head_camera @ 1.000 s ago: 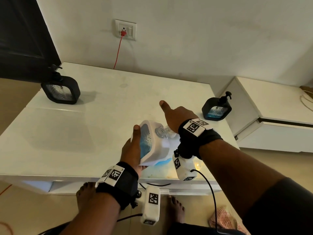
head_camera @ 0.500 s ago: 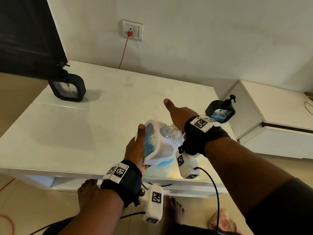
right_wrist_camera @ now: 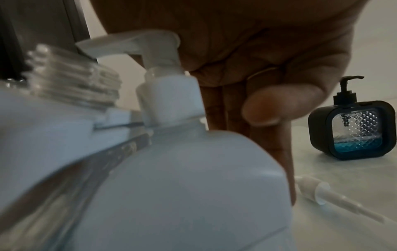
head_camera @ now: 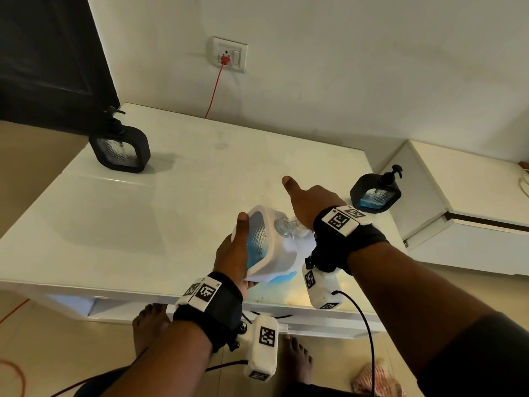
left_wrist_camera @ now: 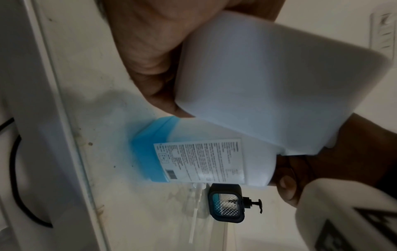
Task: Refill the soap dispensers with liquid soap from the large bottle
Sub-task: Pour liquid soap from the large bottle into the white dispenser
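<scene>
My left hand (head_camera: 232,253) grips a white square soap dispenser (head_camera: 274,247), tilted, with blue liquid behind its window. Its bare threaded neck (right_wrist_camera: 73,76) has no pump on it and points toward my right hand (head_camera: 309,202). Under it the large bottle (left_wrist_camera: 204,159) stands on the white table (head_camera: 143,224), with blue soap low in it. My right palm lies over the bottle's white pump (right_wrist_camera: 163,56), fingers draped down beside the neck and thumb stuck out. The pump's spout points at the dispenser's neck. No soap stream is visible.
A black dispenser (head_camera: 375,196) with a little blue soap stands at the table's right edge, and another (head_camera: 120,149) at the far left corner. A loose white pump with its tube (right_wrist_camera: 335,200) lies on the table. A low white cabinet (head_camera: 472,224) is at right.
The head view has shifted a little. Both hands, the white dispenser and the large bottle keep the same pose.
</scene>
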Tool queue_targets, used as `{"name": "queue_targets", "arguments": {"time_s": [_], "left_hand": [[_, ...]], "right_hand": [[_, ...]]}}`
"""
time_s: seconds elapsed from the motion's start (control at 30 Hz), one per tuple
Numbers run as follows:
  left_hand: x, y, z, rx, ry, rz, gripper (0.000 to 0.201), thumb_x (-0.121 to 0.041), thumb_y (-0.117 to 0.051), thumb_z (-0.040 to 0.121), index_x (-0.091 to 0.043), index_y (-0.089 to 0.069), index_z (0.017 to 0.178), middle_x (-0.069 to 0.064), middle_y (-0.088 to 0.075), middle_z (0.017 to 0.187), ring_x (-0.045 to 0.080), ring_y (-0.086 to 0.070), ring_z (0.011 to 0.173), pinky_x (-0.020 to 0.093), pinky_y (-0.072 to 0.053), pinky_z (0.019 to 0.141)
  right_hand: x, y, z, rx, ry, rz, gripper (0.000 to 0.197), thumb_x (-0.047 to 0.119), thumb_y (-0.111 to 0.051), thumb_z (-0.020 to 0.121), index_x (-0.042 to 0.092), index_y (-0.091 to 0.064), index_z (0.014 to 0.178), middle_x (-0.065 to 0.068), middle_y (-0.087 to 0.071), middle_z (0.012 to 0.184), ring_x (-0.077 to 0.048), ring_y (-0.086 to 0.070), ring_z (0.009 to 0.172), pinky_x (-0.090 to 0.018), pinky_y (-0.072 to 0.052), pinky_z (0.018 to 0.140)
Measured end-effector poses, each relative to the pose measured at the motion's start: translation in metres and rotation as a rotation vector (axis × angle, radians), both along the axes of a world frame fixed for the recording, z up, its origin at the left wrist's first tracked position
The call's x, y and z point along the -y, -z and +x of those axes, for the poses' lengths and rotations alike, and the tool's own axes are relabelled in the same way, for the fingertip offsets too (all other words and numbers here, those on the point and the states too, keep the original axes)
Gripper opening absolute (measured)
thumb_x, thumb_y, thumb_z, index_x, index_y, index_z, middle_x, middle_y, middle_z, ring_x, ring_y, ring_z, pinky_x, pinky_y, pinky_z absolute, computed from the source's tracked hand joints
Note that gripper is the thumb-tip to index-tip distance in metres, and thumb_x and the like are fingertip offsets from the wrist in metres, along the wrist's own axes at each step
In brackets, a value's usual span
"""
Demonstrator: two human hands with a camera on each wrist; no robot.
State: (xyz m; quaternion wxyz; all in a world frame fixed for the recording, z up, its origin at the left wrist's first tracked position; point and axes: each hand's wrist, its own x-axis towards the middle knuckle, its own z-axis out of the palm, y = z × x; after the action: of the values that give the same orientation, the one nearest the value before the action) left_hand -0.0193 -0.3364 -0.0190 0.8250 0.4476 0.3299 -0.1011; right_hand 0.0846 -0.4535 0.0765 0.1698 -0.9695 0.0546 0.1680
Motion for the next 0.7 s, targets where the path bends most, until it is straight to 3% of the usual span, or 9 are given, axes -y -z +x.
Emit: {"name": "queue_targets", "arguments": {"time_s": [0.07,0.13,0.2,0.3,0.4,0.53,0.6,0.7], "left_hand": [[0.0,-0.002,0.001,-0.001,-0.002,0.006,0.056,-0.076,-0.052,0.087,-0.03,-0.07,0.113,0.01,-0.078,0.107,0.031,-0.075,0.094,0.042,-0.062,0.071],[0.0,-0.003,0.002,-0.01,0.002,0.001,0.052,-0.075,-0.052,0.089,-0.031,-0.069,0.11,0.01,-0.077,0.108,0.031,-0.074,0.095,0.041,-0.061,0.071],[0.002,-0.002,0.002,-0.012,0.007,-0.002,0.051,-0.075,-0.051,0.089,-0.031,-0.068,0.109,0.009,-0.077,0.107,0.031,-0.073,0.096,0.042,-0.061,0.072],[0.002,0.0,0.003,-0.011,-0.001,-0.008,0.053,-0.076,-0.052,0.088,-0.031,-0.069,0.11,0.01,-0.077,0.109,0.033,-0.074,0.098,0.046,-0.062,0.077],[0.001,0.002,0.003,-0.005,-0.002,0.0,0.058,-0.078,-0.052,0.085,-0.031,-0.069,0.114,0.01,-0.077,0.11,0.034,-0.074,0.099,0.048,-0.062,0.079],[0.0,0.003,0.001,0.012,0.005,0.0,0.076,-0.083,-0.053,0.067,-0.029,-0.07,0.118,0.011,-0.078,0.109,0.034,-0.075,0.099,0.047,-0.063,0.079],[0.001,0.001,0.0,0.019,0.001,-0.006,0.077,-0.082,-0.055,0.065,-0.028,-0.071,0.117,0.012,-0.078,0.109,0.034,-0.075,0.099,0.05,-0.063,0.082],[0.001,0.001,0.0,0.019,0.0,-0.005,0.074,-0.082,-0.055,0.068,-0.028,-0.071,0.115,0.012,-0.079,0.107,0.034,-0.075,0.097,0.052,-0.062,0.084]], "right_hand": [[0.0,-0.008,-0.001,-0.053,-0.003,0.051,0.081,0.083,-0.018,0.086,0.014,-0.058,0.074,-0.009,-0.065,0.086,-0.028,-0.062,0.083,-0.038,-0.048,0.088],[0.0,-0.015,-0.002,-0.122,0.013,0.124,0.082,0.084,-0.017,0.086,0.011,-0.055,0.081,-0.013,-0.065,0.101,-0.032,-0.063,0.095,-0.043,-0.046,0.1],[-0.001,-0.019,-0.003,-0.155,0.028,0.162,0.081,0.083,-0.016,0.086,0.011,-0.053,0.088,-0.015,-0.063,0.11,-0.034,-0.062,0.102,-0.046,-0.044,0.104],[-0.002,-0.017,-0.003,-0.122,0.009,0.121,0.082,0.083,-0.013,0.086,0.013,-0.055,0.076,-0.014,-0.065,0.1,-0.031,-0.063,0.094,-0.043,-0.046,0.099],[-0.002,-0.011,0.0,-0.07,0.01,0.08,0.081,0.083,-0.016,0.086,0.015,-0.058,0.073,-0.012,-0.067,0.095,-0.03,-0.063,0.088,-0.037,-0.045,0.085],[0.0,-0.003,0.001,-0.02,0.023,0.035,0.077,0.083,-0.023,0.086,0.016,-0.059,0.074,-0.009,-0.067,0.089,-0.027,-0.061,0.08,-0.034,-0.04,0.075],[0.001,0.0,0.001,-0.004,0.021,0.023,0.078,0.082,-0.024,0.087,0.013,-0.062,0.08,-0.007,-0.065,0.087,-0.024,-0.057,0.075,-0.035,-0.039,0.074],[0.003,0.003,0.001,0.016,0.033,0.001,0.079,0.082,-0.026,0.086,0.013,-0.064,0.097,-0.008,-0.066,0.095,-0.026,-0.059,0.082,-0.035,-0.041,0.076]]}}
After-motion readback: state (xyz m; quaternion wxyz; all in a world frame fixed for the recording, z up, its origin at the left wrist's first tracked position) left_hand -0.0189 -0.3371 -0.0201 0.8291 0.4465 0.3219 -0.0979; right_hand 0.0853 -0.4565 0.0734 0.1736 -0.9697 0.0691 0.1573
